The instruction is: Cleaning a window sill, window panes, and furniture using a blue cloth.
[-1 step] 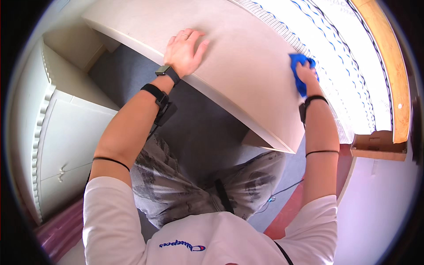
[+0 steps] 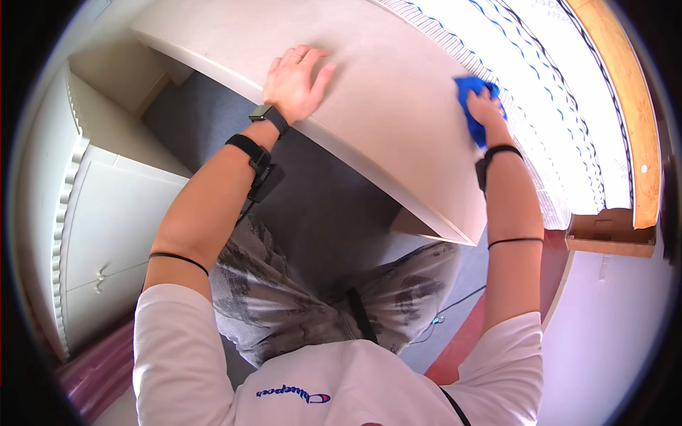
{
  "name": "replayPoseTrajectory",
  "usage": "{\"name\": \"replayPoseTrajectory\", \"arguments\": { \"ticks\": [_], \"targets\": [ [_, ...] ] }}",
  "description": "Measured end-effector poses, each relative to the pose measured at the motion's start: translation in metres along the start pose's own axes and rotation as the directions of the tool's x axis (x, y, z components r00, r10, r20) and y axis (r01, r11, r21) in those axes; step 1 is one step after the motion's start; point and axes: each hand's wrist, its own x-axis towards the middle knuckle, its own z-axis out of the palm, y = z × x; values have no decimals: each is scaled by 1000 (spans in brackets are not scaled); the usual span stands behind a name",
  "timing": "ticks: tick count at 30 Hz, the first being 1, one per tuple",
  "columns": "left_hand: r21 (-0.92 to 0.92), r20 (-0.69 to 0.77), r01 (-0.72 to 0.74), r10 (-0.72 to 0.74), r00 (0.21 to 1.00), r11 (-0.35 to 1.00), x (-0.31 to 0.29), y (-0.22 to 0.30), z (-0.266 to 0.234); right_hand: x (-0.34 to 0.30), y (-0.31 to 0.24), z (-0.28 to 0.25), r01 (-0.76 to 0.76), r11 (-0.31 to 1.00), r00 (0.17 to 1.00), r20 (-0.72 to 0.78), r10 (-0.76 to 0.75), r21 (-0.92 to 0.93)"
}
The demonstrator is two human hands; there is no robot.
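Observation:
My right hand presses a blue cloth against the pale tabletop, at its far right side by a white patterned curtain. Its fingers are closed over the cloth, whose folds partly hide them. Farther left, my left hand lies palm down on the same surface just inside the near edge, with the fingers loosely spread and nothing in them. A watch and black straps circle my left wrist; another black band with a small device sits on my right wrist.
The tabletop's front corner points toward my knees. To the left stands a white cabinet with a small handle. The curtain borders the right side, beside a wooden strip and a brown box. A thin cable runs near my leg.
My right hand has slid the blue cloth slightly left and away from me over the tabletop. The left hand stays in place.

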Motion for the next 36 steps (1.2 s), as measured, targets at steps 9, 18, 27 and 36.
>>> {"name": "replayPoseTrajectory", "arguments": {
  "ticks": [9, 18, 27, 36],
  "targets": [
    [-8, -53, -65, 65, 996, 998, 4, -3, -2, -210, -251, -6, 727, 682, 684, -5, -730, -81],
    [-9, -16, -62, 62, 998, 998, 8, 6, 4, -93, -129, -4, 516, 855, 847, -178, -500, 54],
    [17, -6, -15, 15, 1000, 1000, 1, 0, 0, 26, 103, 4, -119, 987, 992, -32, 123, 109],
    [-14, -18, -28, 28, 999, 1000, 0, -3, 4, -38, -117, -4, 370, 929, 929, -2, -370, -3]
  ]
}}
